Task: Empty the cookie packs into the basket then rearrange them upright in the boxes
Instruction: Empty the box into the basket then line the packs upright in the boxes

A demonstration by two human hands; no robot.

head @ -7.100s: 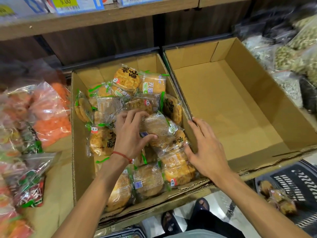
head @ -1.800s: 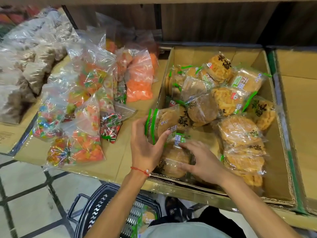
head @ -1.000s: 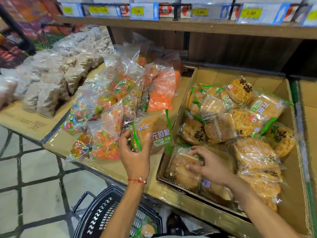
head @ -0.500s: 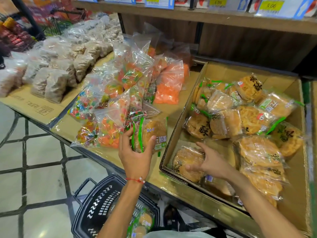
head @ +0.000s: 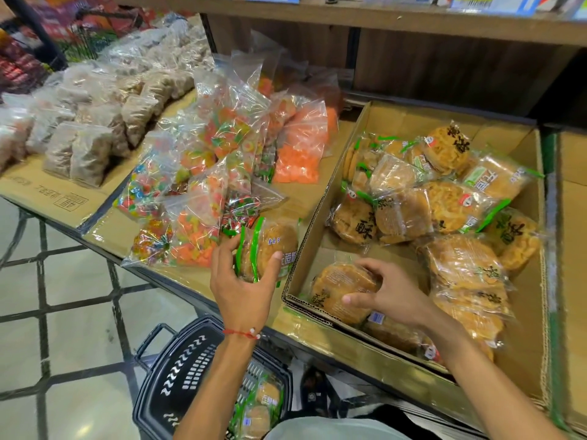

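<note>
My left hand (head: 243,287) grips a cookie pack with green stripes (head: 270,247), held outside the cardboard box (head: 320,214), over its left wall and the shelf edge. My right hand (head: 392,295) grips another cookie pack (head: 340,284) lying in the box's near left corner. Several more cookie packs (head: 444,204) lie piled in the box's middle and right side. A black basket (head: 187,369) stands on the floor below my left arm, with a few cookie packs (head: 263,404) inside.
Bags of coloured candy (head: 222,173) lie on flattened cardboard left of the box. Brown snack bags (head: 95,128) fill the far left. A wooden shelf (head: 413,23) runs overhead. A second box's edge (head: 571,249) shows at the right. Tiled floor (head: 63,312) lies below.
My left hand has carried the green-striped pack out of the box, over its left wall. My right hand has taken hold of a pack in the near left corner.
</note>
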